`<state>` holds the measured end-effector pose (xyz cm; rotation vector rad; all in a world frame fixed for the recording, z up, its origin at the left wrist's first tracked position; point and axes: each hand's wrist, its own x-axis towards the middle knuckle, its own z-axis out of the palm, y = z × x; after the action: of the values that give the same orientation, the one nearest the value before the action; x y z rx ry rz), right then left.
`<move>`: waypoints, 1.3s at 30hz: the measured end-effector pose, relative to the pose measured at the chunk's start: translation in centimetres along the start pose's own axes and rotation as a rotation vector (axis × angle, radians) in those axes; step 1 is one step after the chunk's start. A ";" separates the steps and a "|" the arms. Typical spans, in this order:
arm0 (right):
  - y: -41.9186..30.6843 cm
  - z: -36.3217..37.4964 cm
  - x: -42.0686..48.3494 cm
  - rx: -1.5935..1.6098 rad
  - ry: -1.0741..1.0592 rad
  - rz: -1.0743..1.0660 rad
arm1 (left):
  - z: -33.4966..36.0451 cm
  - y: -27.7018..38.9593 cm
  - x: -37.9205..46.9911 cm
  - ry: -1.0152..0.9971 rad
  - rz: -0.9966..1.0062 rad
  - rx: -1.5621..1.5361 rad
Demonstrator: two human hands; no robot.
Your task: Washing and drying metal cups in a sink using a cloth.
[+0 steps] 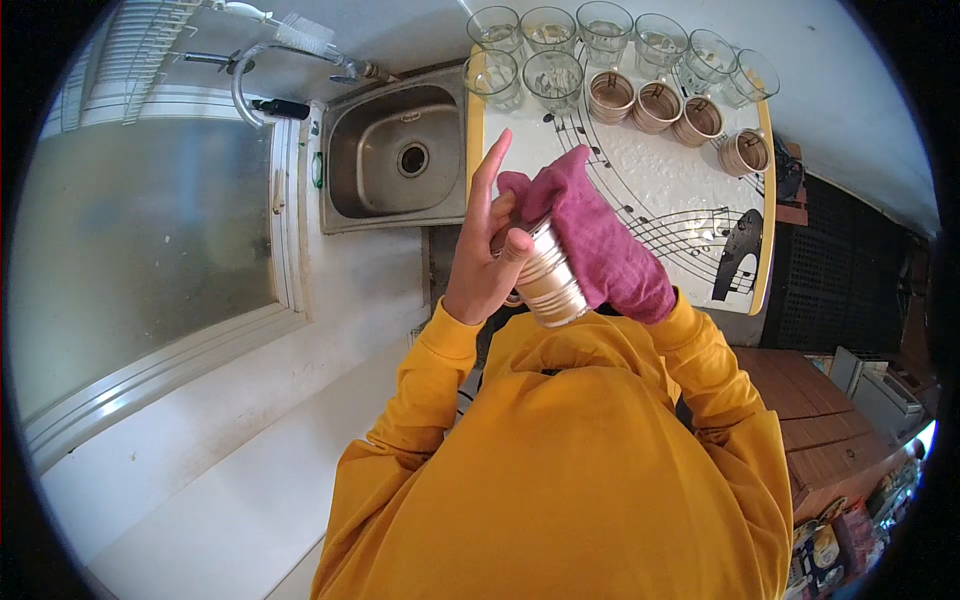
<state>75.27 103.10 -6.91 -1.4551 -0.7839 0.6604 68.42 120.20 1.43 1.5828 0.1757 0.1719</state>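
A ribbed, shiny metallic-looking mug [555, 281] is tilted between my hands, in front of my yellow sleeves. My left hand [486, 240] holds it at its left side, the thumb on the mug and one finger raised. A magenta cloth [600, 232] covers my right hand [626, 274], which presses against the mug's right side; the fingers under the cloth are hidden. Several similar mugs [656, 107] stand on the wet white table [517, 135] beyond, with their openings up. Behind and beside them stand several clear drinking glasses [553, 81].
A stainless steel sink [375, 169] with a drain adjoins the table's left side. Above it a curved faucet [238, 90] comes from the wall. A frosted window [150, 240] is at the left, with a white wire rack [146, 52] above it. Brown wooden cabinets [810, 412] stand at the right.
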 end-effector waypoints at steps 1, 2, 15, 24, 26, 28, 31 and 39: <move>0.2 0.0 0.4 -0.258 0.077 -0.305 | 0.5 0.2 0.1 -0.004 0.024 -0.043; 0.1 0.0 0.5 -0.258 0.080 -0.305 | 1.1 0.4 0.3 -0.006 0.024 -0.042; 0.8 1.8 -2.4 0.514 0.061 0.327 | 1.6 0.9 0.6 0.024 0.079 -0.070; -8.1 2.4 0.1 -0.585 -0.106 0.198 | 0.8 -0.3 0.5 0.077 0.057 0.105; -4.6 3.4 -1.9 -0.836 0.073 -0.169 | 1.3 -0.1 0.4 0.104 0.051 0.175; -4.1 3.5 -1.9 -0.780 0.109 -0.180 | 1.6 -0.5 0.2 0.156 0.028 0.237; -3.6 3.5 -1.4 -0.609 0.205 -0.215 | 2.1 -1.5 -0.1 0.185 -0.068 0.006; -5.2 2.4 -0.8 -0.239 0.374 -0.125 | 2.3 -2.7 -0.4 0.290 -0.133 -0.083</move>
<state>72.54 103.74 -1.92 -1.6686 -0.6675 0.1917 68.52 117.93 -1.27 1.4534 0.4927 0.3011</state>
